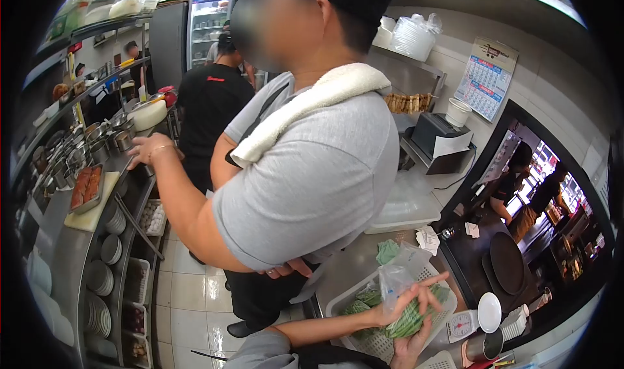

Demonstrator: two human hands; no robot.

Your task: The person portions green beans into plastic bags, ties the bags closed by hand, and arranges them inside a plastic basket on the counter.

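Note:
My left hand (404, 305) reaches in from the left and is at the neck of a clear plastic bag of cut green vegetables (404, 325). Its index finger is stretched out, while the other fingers are bent around the bag's upper part. Below, my right hand (413, 347) supports the bag's lower side with curled fingers, partly cut off by the frame edge. Both hands are over a white perforated basket (337, 306). More bagged greens (365, 299) lie in it. The exact kind of vegetable is too small to tell.
A co-worker in a grey shirt (312, 174), towel on the shoulder, stands close in front. A dial scale (462, 325) and a white bowl (489, 312) are at right. A steel counter with a tray of reddish food (86, 188) runs along the left. A pass-through window (448, 213) opens at right.

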